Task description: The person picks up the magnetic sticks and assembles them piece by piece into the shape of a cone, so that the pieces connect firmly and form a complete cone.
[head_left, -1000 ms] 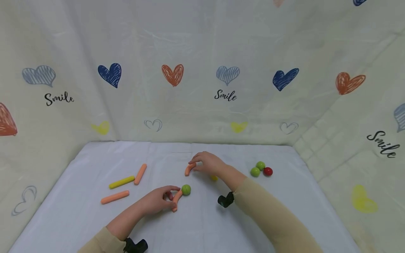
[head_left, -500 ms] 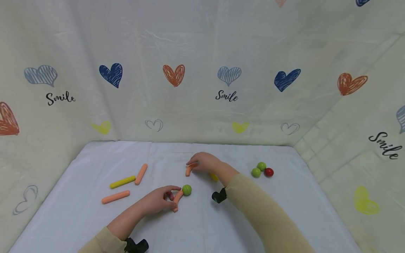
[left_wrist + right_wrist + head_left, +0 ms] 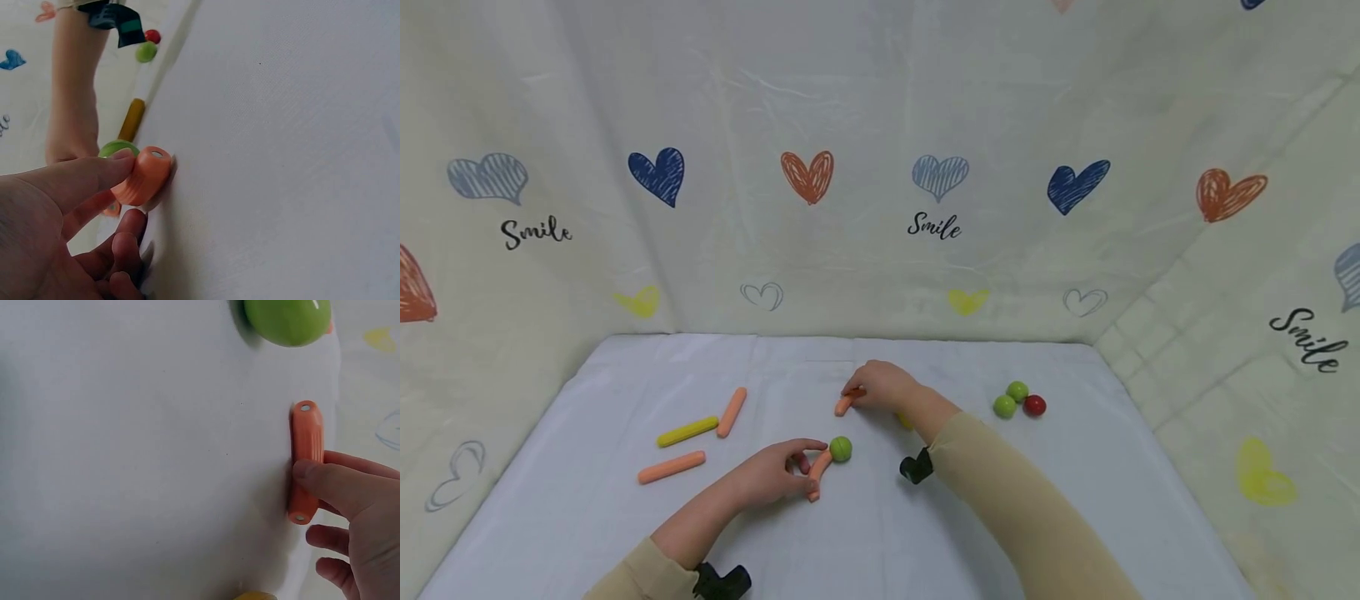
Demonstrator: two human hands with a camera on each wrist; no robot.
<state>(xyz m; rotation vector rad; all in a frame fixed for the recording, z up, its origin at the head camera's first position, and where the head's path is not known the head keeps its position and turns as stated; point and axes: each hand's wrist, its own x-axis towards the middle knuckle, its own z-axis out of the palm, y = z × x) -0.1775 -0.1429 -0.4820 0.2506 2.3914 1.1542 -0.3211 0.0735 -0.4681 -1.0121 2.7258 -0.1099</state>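
My left hand (image 3: 767,477) pinches a curved orange magnetic stick (image 3: 820,477) between thumb and fingers, close over the white cloth. A green ball (image 3: 841,449) sits against the far end of that stick. In the left wrist view the stick's near end (image 3: 156,164) shows a small metal disc. Farther back, my right hand (image 3: 883,387) holds a second curved orange magnetic stick (image 3: 844,406), partly covered by the fingers. The right wrist view shows the thumb across this stick (image 3: 307,434), with a metal disc at each end. A yellow piece (image 3: 905,421) is half hidden behind the right wrist.
To the left lie a straight yellow stick (image 3: 688,432) and two straight orange sticks, one farther back (image 3: 732,412) and one nearer (image 3: 672,467). At the right, two green balls (image 3: 1004,407) and a red ball (image 3: 1034,406) are grouped. A printed curtain (image 3: 865,258) rises behind the table.
My right hand has shifted slightly left, and the curved stick in it has turned to a flatter slant. The left hand, its stick and the green ball have stayed in place.
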